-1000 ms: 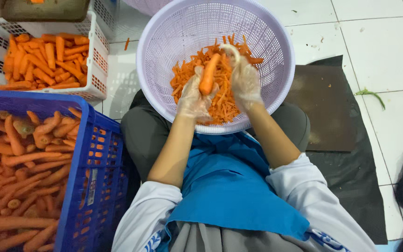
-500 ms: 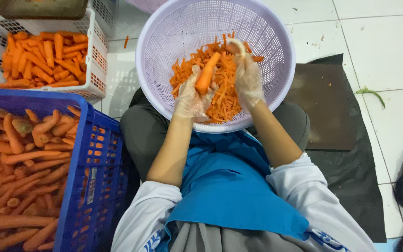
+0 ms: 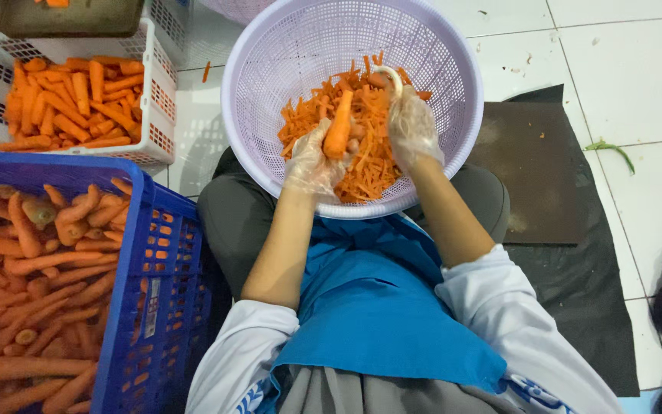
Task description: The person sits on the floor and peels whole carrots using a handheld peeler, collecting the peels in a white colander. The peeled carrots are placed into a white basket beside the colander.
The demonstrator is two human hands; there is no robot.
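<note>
We see thin clear plastic gloves on our left hand (image 3: 312,161) and right hand (image 3: 414,126), white sleeves pushed up, a bright blue apron, dark grey trousers.

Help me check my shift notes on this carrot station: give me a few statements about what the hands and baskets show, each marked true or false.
1. The left hand holds a carrot over the round lilac basket. True.
2. Both hands are bare. False: both wear clear gloves.
3. The right hand holds a white peeler. True.
4. The blue crate is filled with peelings. False: it holds whole carrots; the peelings lie in the lilac basket.
5. The white crate holds carrot pieces. True.
</note>
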